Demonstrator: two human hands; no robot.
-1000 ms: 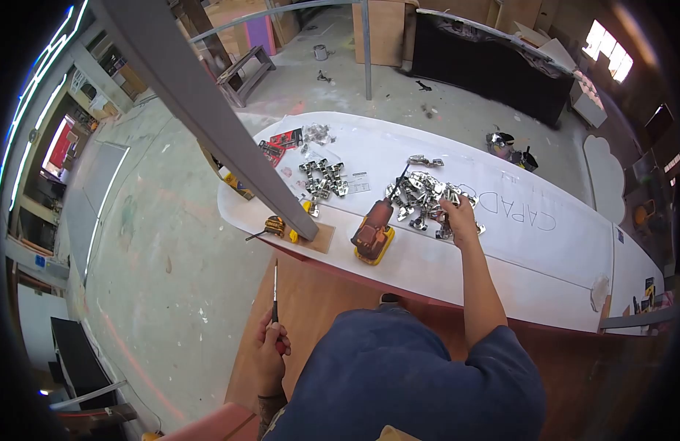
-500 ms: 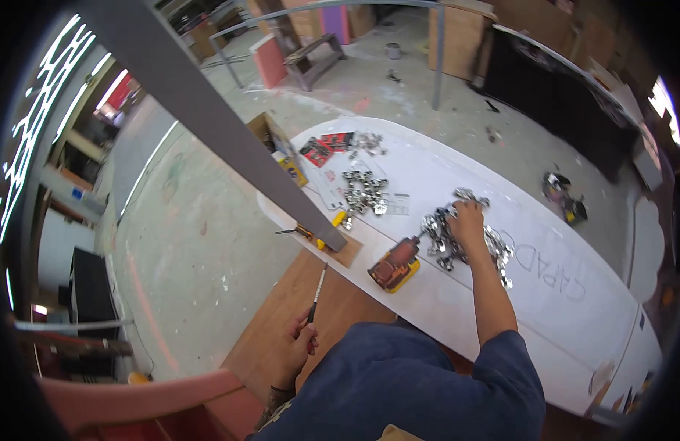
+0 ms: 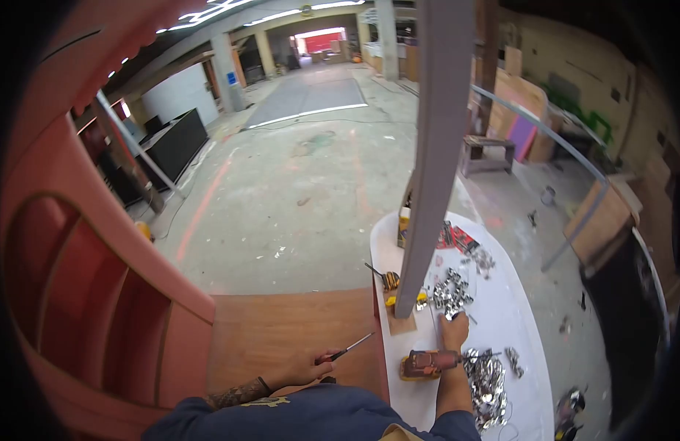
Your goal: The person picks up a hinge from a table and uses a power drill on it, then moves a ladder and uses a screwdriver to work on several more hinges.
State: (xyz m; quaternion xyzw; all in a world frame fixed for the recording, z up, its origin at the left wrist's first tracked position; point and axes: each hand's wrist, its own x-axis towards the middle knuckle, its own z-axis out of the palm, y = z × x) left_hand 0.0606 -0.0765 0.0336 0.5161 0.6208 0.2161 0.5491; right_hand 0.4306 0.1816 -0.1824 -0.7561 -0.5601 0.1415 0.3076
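Observation:
A thin screwdriver (image 3: 352,345) with a dark and red handle is in my left hand (image 3: 310,367), over the brown wooden board (image 3: 281,323). My right hand (image 3: 455,331) is closed at the near edge of a pile of shiny metal parts (image 3: 452,290) on the white board (image 3: 502,309); what it holds is too small to make out. A red and yellow power drill (image 3: 428,364) lies by my right forearm. Beside it is a larger heap of shiny metal parts (image 3: 487,386). Red packets (image 3: 457,237) lie at the far end of the white board.
A grey post (image 3: 437,147) stands on the white board's left side, with a yellow-black tool (image 3: 389,280) beside it. A pink shelf unit with curved openings (image 3: 83,272) rises at the left. A metal rail (image 3: 553,136) and dark panel (image 3: 619,323) are at the right.
The view has swung left, bringing the pink unit into sight. My right hand has moved from the larger metal heap to the smaller pile. My left hand still holds the screwdriver.

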